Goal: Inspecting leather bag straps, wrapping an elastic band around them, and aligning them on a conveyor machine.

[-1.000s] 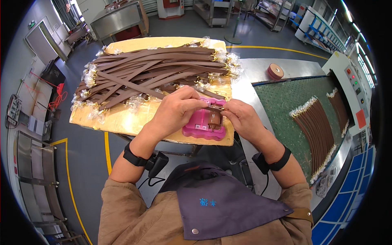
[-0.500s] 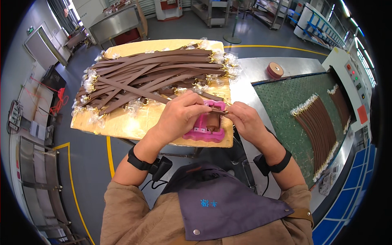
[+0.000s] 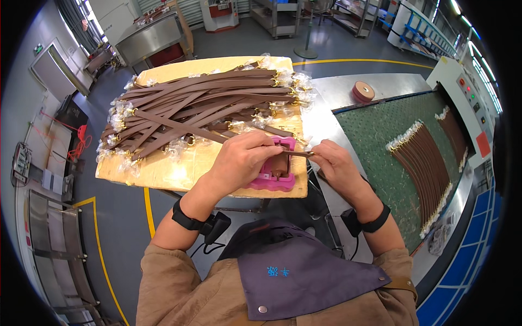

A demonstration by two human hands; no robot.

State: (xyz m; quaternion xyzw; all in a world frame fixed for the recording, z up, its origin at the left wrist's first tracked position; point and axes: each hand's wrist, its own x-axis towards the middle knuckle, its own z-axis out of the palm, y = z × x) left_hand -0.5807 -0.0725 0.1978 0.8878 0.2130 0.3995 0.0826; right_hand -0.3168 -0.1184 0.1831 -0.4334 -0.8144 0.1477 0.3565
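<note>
A brown strap (image 3: 297,154) is stretched between my two hands, just above a pink tray (image 3: 283,185). My left hand (image 3: 243,158) pinches it between thumb and fingers, partly covering the tray's left side. At the strap's right end, my right hand (image 3: 335,164) holds it in a closed pinch. A brown roller (image 3: 280,165) sits inside the tray below the strap. Further left, a long brown strap runs from behind my left hand up to the heap of brown straps (image 3: 212,84); whether it is the same one cannot be told. The heap's gold-coloured clasps are wrapped in clear plastic.
The heap and tray rest on a pale yellow board (image 3: 128,173). To the right is a machine with a green belt (image 3: 370,127), bearing a row of brown straps (image 3: 427,171) and a smaller group (image 3: 453,130). A reddish-brown roll (image 3: 362,92) stands on its metal edge.
My right hand has drawn a little away from the left, so more of the strap shows between them. The left hand keeps its pinch. The whole view has shifted slightly.
</note>
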